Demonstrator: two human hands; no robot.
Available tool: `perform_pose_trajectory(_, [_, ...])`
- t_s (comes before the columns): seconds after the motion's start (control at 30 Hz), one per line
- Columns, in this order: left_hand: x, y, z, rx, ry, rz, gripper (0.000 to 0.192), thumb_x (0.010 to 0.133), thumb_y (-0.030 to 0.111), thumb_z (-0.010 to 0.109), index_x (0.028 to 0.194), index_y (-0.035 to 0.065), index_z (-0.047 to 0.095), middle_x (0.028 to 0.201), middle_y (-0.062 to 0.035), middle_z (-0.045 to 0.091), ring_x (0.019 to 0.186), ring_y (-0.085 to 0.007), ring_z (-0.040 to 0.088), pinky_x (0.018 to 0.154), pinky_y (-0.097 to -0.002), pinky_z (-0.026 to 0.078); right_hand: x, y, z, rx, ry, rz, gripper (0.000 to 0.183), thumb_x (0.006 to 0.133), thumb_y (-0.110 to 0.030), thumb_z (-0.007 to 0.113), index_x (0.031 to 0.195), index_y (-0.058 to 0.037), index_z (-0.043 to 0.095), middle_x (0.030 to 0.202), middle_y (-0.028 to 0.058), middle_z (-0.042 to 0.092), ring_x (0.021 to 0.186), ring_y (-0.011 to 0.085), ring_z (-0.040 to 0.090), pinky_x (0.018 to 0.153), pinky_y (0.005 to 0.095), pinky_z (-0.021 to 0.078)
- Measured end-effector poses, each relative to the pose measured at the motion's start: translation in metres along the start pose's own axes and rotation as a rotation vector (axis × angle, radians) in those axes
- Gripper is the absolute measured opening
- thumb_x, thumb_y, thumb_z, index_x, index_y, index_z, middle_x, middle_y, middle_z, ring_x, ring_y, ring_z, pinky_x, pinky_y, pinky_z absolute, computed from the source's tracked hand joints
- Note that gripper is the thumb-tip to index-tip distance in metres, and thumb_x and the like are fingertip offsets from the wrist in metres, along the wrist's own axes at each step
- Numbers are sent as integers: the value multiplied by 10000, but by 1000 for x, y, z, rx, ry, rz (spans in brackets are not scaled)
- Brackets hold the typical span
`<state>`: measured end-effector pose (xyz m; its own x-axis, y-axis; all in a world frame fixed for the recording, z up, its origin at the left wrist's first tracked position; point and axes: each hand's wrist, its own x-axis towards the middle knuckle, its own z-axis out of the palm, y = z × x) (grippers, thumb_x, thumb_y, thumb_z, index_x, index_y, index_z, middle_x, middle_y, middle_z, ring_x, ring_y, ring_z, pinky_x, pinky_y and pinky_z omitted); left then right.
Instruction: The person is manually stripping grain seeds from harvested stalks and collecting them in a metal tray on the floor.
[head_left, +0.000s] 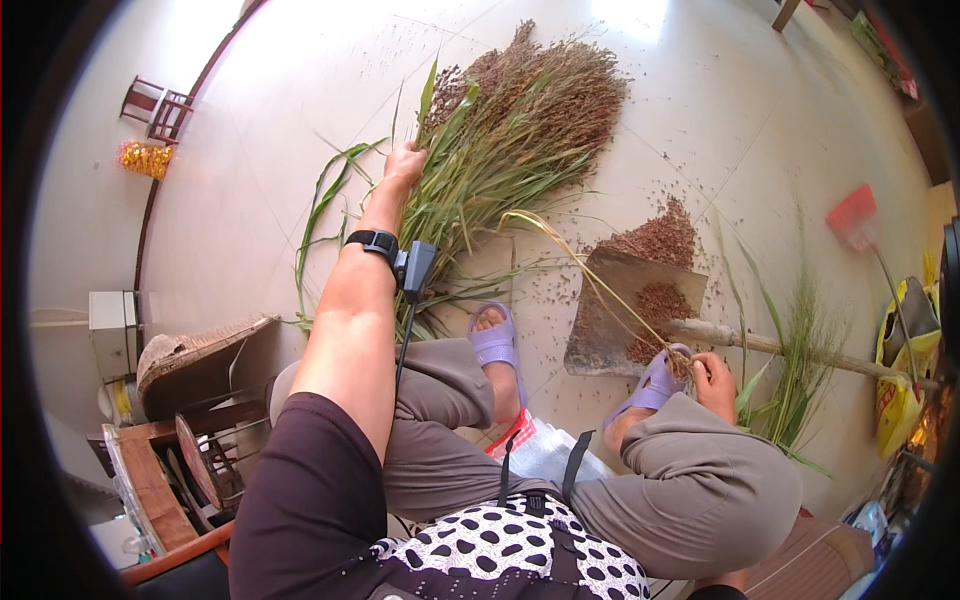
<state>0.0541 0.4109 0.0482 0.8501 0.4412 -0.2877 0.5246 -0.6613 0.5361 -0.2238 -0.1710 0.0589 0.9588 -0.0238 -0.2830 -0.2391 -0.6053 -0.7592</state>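
A large pile of cut grain stalks (480, 165), with reddish-brown seed heads at the far end and long green leaves, lies on the tiled floor. At the pile's left edge my left hand (405, 163) is closed around a green leafy stalk (427, 97). My right hand (714, 382), beside my right foot, pinches a pale dry stalk (574, 259) near a brownish tuft (679, 364). That stalk arches back towards the pile. Below it lies a flat metal shovel (600, 322) with loose reddish seeds (664, 301) on its blade; a seed heap (660, 236) sits just past it.
The shovel's wooden handle (810, 355) runs right, under thin green grass stalks (799, 375). A red broom (853, 214) and a yellow bag (896, 412) stand farther right. A woven basket (195, 352) and wooden furniture (157, 487) are at left. My feet wear purple sandals (495, 345).
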Motion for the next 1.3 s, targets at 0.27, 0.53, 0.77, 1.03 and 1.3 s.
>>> perform_pose_trajectory(0.27, [22, -17, 42, -279, 103, -51, 237, 882, 265, 577, 1033, 95, 641, 661, -94, 606, 465, -171, 579, 462, -341, 459, 10, -8, 9, -20, -15, 63, 128, 893, -107, 549, 951, -7, 603, 819, 101, 608, 727, 178, 570, 660, 303, 459])
perform_pose_trajectory(0.53, [32, -38, 43, -22, 140, -64, 336, 813, 292, 645, 1114, 142, 651, 1002, -145, 677, 965, -309, 635, 834, -409, 482, 11, -1, 6, -17, -13, 75, 134, 887, -111, 546, 945, -5, 604, 839, 123, 619, 733, 224, 590, 659, 322, 466])
perform_pose_trajectory(0.77, [4, -6, 17, 338, 184, -66, 326, 795, 290, 645, 1076, 126, 658, 1058, -158, 656, 1011, -330, 617, 869, -419, 484, 11, -6, 1, -9, 11, 96, 142, 892, -120, 535, 943, -4, 600, 845, 122, 618, 744, 223, 581, 668, 329, 458])
perform_pose_trajectory(1.03, [8, 47, -51, 108, 213, 30, 269, 821, 208, 492, 974, 35, 628, 945, -203, 674, 817, -309, 653, 700, -406, 504, 12, -7, -3, 7, 22, 2, 146, 898, -122, 528, 949, -4, 597, 848, 124, 617, 760, 225, 587, 689, 319, 464])
perform_pose_trajectory(1.3, [-36, 62, -59, 98, -296, -51, 123, 820, 155, 530, 795, 35, 536, 492, 4, 417, 400, -104, 365, 370, -254, 308, 14, -31, -13, 12, 38, -77, 158, 908, -136, 529, 962, -8, 604, 861, 112, 636, 751, 199, 594, 672, 310, 467])
